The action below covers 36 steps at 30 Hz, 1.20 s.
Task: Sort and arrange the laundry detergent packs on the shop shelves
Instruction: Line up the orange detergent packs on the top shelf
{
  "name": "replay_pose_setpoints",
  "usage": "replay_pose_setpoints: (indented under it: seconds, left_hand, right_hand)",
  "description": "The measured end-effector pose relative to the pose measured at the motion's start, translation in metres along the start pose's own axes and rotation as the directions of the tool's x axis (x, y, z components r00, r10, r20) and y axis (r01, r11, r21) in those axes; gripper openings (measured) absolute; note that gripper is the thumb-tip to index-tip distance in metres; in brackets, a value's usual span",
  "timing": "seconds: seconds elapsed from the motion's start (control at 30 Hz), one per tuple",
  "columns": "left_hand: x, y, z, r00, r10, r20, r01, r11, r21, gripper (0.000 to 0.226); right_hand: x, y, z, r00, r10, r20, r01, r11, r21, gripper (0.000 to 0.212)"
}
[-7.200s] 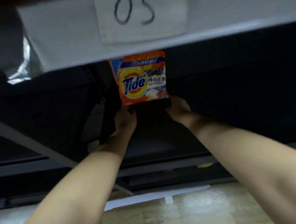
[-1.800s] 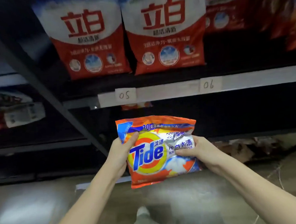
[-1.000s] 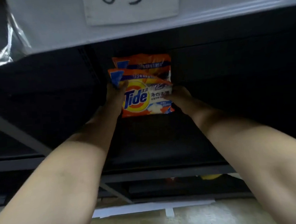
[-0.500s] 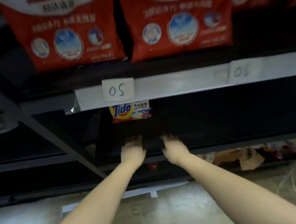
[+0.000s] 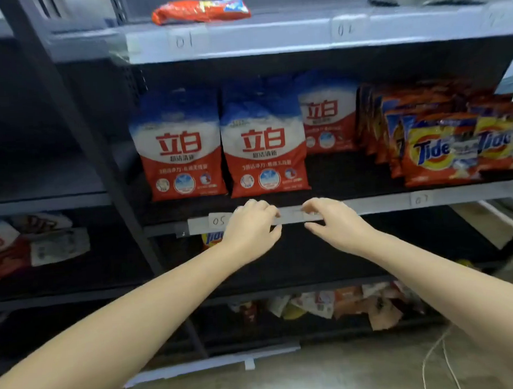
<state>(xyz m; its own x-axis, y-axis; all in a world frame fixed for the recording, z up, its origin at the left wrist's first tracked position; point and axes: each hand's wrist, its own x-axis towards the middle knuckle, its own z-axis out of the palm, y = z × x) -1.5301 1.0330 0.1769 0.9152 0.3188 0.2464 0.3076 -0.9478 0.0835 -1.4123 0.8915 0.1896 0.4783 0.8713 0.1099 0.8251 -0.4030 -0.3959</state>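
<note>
From the head view we saw both our arms stretched out toward the shelving. Our left hand (image 5: 253,233) and right hand (image 5: 337,225) hovered side by side in front of the pale label strip (image 5: 368,204) on the edge of the middle shelf (image 5: 352,171), each with its grip loosely spread, fingers lightly bent and closed on nothing.

On that middle shelf stood two red and white detergent bags (image 5: 182,156) upright at the front, side by side, with a third bag (image 5: 328,119) set further back to their right. Further right a row of orange Tide packs (image 5: 437,152) stood one behind another, near the shelf's front edge. On the shelf below, a single Tide pack (image 5: 211,238) showed only as a sliver under the tag marked 05 (image 5: 218,221), just left of our left wrist, which hid the rest of it.

A red pack (image 5: 201,10) lay flat on the top shelf (image 5: 270,36). The lowest shelf held a jumble of crumpled packets (image 5: 329,305). In the neighbouring bay to the left lay more bags (image 5: 29,242), blurred. A dark slanted upright (image 5: 99,161) divided the two bays, and a thin cord (image 5: 439,360) trailed on the floor (image 5: 333,374).
</note>
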Motion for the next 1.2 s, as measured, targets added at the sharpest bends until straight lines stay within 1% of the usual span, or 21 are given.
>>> replay_pose_setpoints:
  seconds: [0.1,0.17,0.23,0.33,0.4,0.5,0.6,0.7,0.77,0.87,0.9,0.97,1.03,1.1,1.17,1.2]
  left_hand:
    - [0.02,-0.002,-0.078,0.984,0.064,-0.166,-0.064,0.998,0.01,0.036]
    - [0.035,-0.009,-0.131,0.956,0.086,-0.279,-0.089,0.996,0.004,0.034]
    - [0.052,-0.021,-0.179,0.928,0.088,-0.363,-0.101,0.995,-0.016,0.032]
    - [0.087,-0.051,-0.238,0.886,0.064,-0.46,-0.08,0.997,-0.016,0.029]
    - [0.115,-0.078,-0.265,0.881,-0.005,-0.473,0.007,1.0,0.003,0.027]
    - [0.156,-0.123,-0.282,0.889,-0.151,-0.433,0.166,0.986,-0.002,0.03]
    - [0.198,-0.171,-0.282,0.888,-0.304,-0.346,0.319,0.948,-0.013,0.033]
    - [0.24,-0.217,-0.278,0.866,-0.431,-0.253,0.449,0.894,0.016,0.041]
    - [0.265,-0.241,-0.278,0.843,-0.501,-0.195,0.51,0.86,0.0,0.047]
    - [0.294,-0.26,-0.275,0.834,-0.55,-0.047,0.55,0.835,0.001,0.052]
    - [0.302,-0.263,-0.274,0.834,-0.552,0.004,0.552,0.833,-0.014,0.052]
    - [0.313,-0.267,-0.27,0.832,-0.551,0.068,0.555,0.827,-0.088,0.051]
    - [0.319,-0.271,-0.268,0.828,-0.555,0.076,0.56,0.813,-0.161,0.048]
    - [0.323,-0.276,-0.265,0.821,-0.568,0.057,0.563,0.788,-0.249,0.044]
    - [0.325,-0.279,-0.261,0.808,-0.589,0.034,0.551,0.733,-0.398,0.041]
    - [0.326,-0.281,-0.26,0.796,-0.603,0.039,0.54,0.681,-0.495,0.04]
  right_hand:
    - [0.011,-0.029,-0.077,0.981,-0.106,-0.163,0.1,0.994,-0.044,0.037]
    - [0.024,-0.05,-0.126,0.944,-0.172,-0.28,0.167,0.985,-0.041,0.034]
    - [0.045,-0.069,-0.168,0.899,-0.216,-0.38,0.233,0.973,-0.003,0.03]
    - [0.092,-0.093,-0.215,0.858,-0.222,-0.464,0.263,0.964,0.024,0.025]
    - [0.128,-0.103,-0.235,0.864,-0.176,-0.471,0.222,0.974,0.042,0.025]
    - [0.19,-0.107,-0.245,0.911,-0.08,-0.406,0.106,0.994,0.041,0.027]
    - [0.25,-0.108,-0.244,0.936,0.006,-0.351,-0.001,1.0,0.016,0.03]
    - [0.308,-0.107,-0.242,0.965,0.127,-0.228,-0.115,0.991,0.069,0.04]
    - [0.343,-0.107,-0.242,0.967,0.206,-0.146,-0.19,0.975,0.118,0.049]
    - [0.386,-0.109,-0.239,0.958,0.274,-0.084,-0.264,0.958,0.111,0.054]
    - [0.396,-0.111,-0.237,0.954,0.29,-0.078,-0.281,0.954,0.106,0.052]
    - [0.411,-0.112,-0.233,0.951,0.296,-0.087,-0.284,0.95,0.132,0.043]
    - [0.42,-0.111,-0.228,0.948,0.303,-0.103,-0.278,0.939,0.2,0.038]
    - [0.422,-0.107,-0.222,0.947,0.287,-0.143,-0.252,0.942,0.221,0.037]
    - [0.42,-0.107,-0.22,0.947,0.255,-0.194,-0.198,0.942,0.269,0.031]
    - [0.418,-0.107,-0.22,0.949,0.242,-0.204,-0.165,0.928,0.333,0.025]
